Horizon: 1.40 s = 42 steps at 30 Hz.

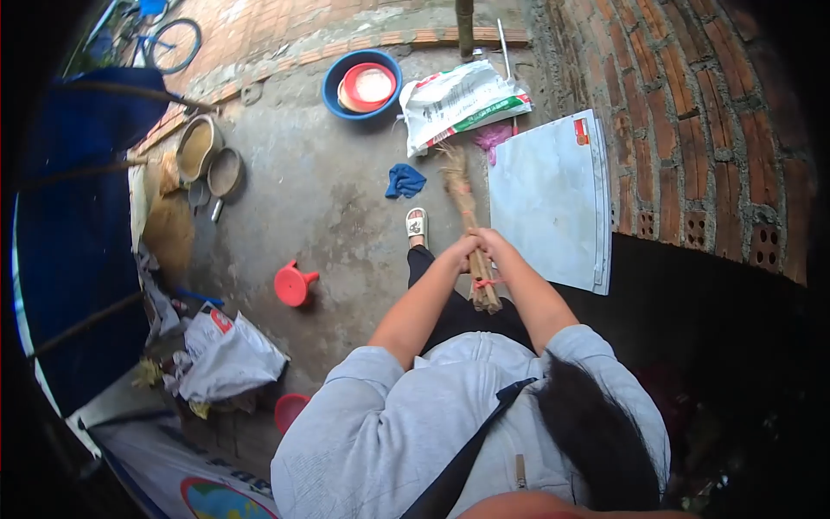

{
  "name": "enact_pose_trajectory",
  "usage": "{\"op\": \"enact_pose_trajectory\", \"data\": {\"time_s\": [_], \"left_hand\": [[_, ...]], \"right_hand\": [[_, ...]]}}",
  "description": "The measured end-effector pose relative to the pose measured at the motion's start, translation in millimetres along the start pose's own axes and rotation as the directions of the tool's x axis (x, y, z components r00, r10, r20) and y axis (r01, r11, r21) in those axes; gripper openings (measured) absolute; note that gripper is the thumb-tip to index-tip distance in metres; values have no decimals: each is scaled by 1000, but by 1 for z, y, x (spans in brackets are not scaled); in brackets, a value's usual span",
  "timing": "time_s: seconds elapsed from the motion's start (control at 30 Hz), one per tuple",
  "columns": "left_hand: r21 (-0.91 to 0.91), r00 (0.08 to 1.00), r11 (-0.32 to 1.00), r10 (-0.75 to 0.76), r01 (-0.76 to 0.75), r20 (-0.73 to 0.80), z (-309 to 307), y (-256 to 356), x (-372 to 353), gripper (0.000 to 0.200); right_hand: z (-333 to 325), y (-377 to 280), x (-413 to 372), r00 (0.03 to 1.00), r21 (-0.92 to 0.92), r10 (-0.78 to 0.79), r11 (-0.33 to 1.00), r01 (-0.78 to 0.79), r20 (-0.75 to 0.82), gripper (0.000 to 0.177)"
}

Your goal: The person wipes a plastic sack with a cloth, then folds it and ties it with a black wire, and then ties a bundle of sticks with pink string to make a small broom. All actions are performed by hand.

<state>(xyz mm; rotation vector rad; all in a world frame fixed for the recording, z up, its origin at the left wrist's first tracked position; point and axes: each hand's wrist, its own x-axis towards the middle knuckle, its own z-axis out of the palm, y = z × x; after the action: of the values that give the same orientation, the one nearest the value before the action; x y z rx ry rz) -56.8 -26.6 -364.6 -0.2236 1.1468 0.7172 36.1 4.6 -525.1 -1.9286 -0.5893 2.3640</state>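
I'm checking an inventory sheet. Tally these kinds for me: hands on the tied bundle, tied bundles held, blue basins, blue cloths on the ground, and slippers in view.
Left hand and right hand: 2
Tied bundle: 1
Blue basin: 1
Blue cloth: 1
Slipper: 1
Total: 6

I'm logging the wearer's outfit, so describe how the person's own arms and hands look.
Both sleeves are pale grey, matching the top, and end around the elbows, leaving the forearms bare. The left hand and right hand are ungloved; no watch or bracelet shows. Fingernails are too small to make out.
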Motion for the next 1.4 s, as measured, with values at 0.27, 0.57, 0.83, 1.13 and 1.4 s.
{"op": "enact_pose_trajectory", "data": {"time_s": [0.27,0.57,0.83,1.13,1.4], "left_hand": [[108,972,971,-221,212,76,-30,103,1,18],[334,988,930,-138,154,-69,-84,160,18,25],[708,861,584,-505,397,-67,-22,115,13,21],[725,953,645,-299,239,-49,-88,183,-6,27],[781,894,483,-398,396,-207,-97,70,2,27]], "right_hand": [[45,-51,7,980,179,134,978,-107,-146,35],[144,-123,-53,996,220,29,974,-47,86,42],[71,-3,-8,988,699,134,700,-146,73,44],[173,-103,-53,1000,620,-20,785,0,25,33],[160,-2,-165,976,673,-178,708,217,-127,33]]}}
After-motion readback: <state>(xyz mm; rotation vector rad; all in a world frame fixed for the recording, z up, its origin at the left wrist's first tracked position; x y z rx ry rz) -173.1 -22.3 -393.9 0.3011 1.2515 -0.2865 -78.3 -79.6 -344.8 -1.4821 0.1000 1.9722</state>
